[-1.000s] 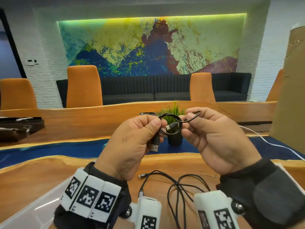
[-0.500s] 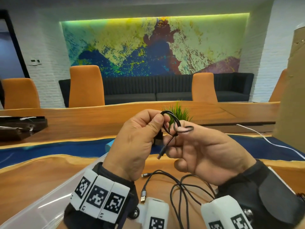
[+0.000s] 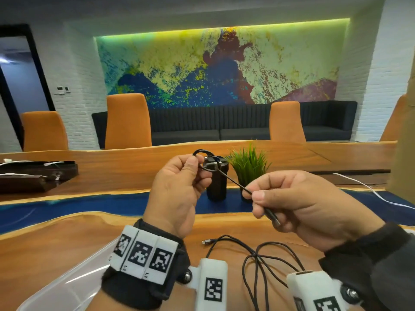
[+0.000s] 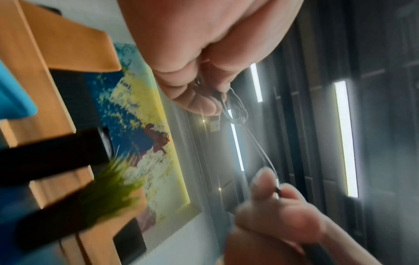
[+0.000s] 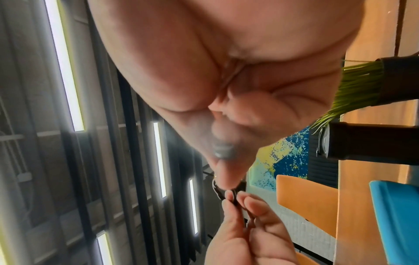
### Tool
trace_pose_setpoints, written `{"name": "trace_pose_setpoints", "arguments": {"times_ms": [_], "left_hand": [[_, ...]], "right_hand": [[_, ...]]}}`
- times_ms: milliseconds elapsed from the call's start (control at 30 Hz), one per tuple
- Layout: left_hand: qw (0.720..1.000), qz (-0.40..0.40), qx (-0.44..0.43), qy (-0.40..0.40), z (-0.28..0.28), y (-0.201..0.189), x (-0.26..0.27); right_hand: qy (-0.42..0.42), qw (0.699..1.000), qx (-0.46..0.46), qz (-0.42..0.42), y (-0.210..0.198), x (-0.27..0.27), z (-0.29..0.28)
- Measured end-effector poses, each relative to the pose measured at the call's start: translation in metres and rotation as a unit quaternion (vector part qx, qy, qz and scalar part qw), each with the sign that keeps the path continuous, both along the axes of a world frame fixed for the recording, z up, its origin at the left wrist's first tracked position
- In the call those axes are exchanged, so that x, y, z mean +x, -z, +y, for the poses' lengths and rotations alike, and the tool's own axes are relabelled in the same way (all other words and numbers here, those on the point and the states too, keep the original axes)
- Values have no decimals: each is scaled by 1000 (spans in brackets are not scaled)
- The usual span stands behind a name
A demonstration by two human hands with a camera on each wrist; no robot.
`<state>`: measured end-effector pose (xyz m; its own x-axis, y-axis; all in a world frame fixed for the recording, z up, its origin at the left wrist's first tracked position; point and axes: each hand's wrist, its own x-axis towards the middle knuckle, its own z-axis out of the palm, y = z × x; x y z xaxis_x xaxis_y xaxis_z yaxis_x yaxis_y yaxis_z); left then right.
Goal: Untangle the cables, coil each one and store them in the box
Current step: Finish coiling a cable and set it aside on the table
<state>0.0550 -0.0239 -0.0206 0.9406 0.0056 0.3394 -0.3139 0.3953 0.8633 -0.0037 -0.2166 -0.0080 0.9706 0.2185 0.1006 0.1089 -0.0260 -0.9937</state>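
Observation:
My left hand (image 3: 199, 167) pinches a small coil of a short black cable (image 3: 233, 182) in the air above the table. One taut strand runs down and to the right from the coil into my right hand (image 3: 253, 192), which pinches it near its end; the plug (image 3: 273, 218) sticks out below the fingers. In the left wrist view the coil (image 4: 234, 107) and a USB plug (image 4: 215, 124) hang from the left fingertips. A second black cable (image 3: 265, 259) lies loose and looped on the wood below my hands. A clear plastic box (image 3: 56, 286) sits at the lower left.
A black cylinder (image 3: 216, 187) and a small potted grass plant (image 3: 249, 163) stand just behind my hands. A white cable (image 3: 370, 191) trails across the table at the right, beside a cardboard panel (image 3: 404, 131). A dark tray (image 3: 33, 176) lies far left.
My right hand has moved right and down, away from the left, drawing the cable's end out into a straight strand. The left hand has kept hold of the coil.

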Motion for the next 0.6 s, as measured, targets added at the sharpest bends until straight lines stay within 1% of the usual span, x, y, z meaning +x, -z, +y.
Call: {"name": "trace_pose_setpoints", "arguments": {"times_ms": [100, 200, 267, 367, 467, 533, 600], "left_hand": [[999, 19, -15, 29, -8, 5, -2], [998, 25, 2, 51, -10, 6, -3], [998, 18, 19, 56, -10, 6, -5], [996, 8, 53, 77, -12, 6, -8], [989, 5, 109, 101, -12, 5, -11], [982, 3, 151, 111, -10, 4, -12], [974, -9, 201, 107, -9, 3, -14]], "right_hand": [[16, 999, -47, -22, 0, -2, 9], [55, 988, -120, -79, 3, -2, 17], [72, 980, -148, -109, 6, 0, 18], [89, 973, -167, -135, 9, 2, 18], [147, 955, -187, -179, 12, 8, 15], [177, 946, -177, -205, 13, 9, 13], [189, 944, -153, -224, 13, 9, 14]]}}
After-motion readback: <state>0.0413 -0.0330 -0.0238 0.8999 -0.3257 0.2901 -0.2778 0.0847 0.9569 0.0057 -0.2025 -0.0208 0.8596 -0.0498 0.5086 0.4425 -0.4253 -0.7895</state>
